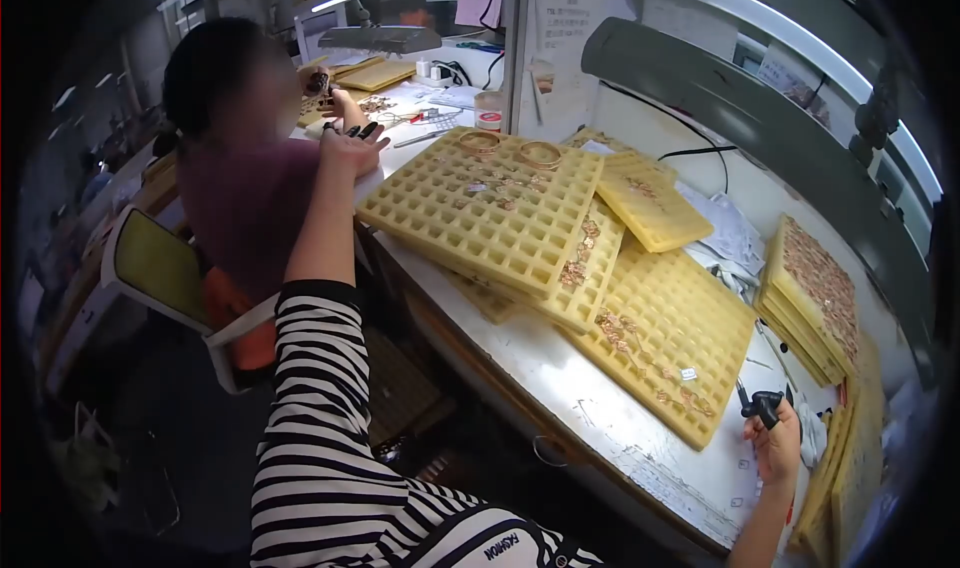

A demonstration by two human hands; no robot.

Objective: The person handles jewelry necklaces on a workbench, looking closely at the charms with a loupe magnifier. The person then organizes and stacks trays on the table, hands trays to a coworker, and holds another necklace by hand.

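My left hand [352,150] is stretched out beside the far left corner of the upper yellow grid tray [450,213], palm up, its fingers apart and black covers on some fingertips. Nothing shows in its palm. Two copper-coloured rings [541,154] and small jewellery pieces lie on that tray. My right hand [775,448], also with black fingertip covers, is closed on a thin metal tool like tweezers [741,390], right of the lower yellow tray [690,318]. Chains and a small white tag [688,374] lie on the lower tray.
A co-worker [240,158] sits at the left on a green-backed chair [160,268], hands over the far bench. A smaller yellow tray [655,203] leans behind. Stacked trays with copper-coloured pieces [820,278] stand at the right. A grey lamp hood [740,98] hangs above.
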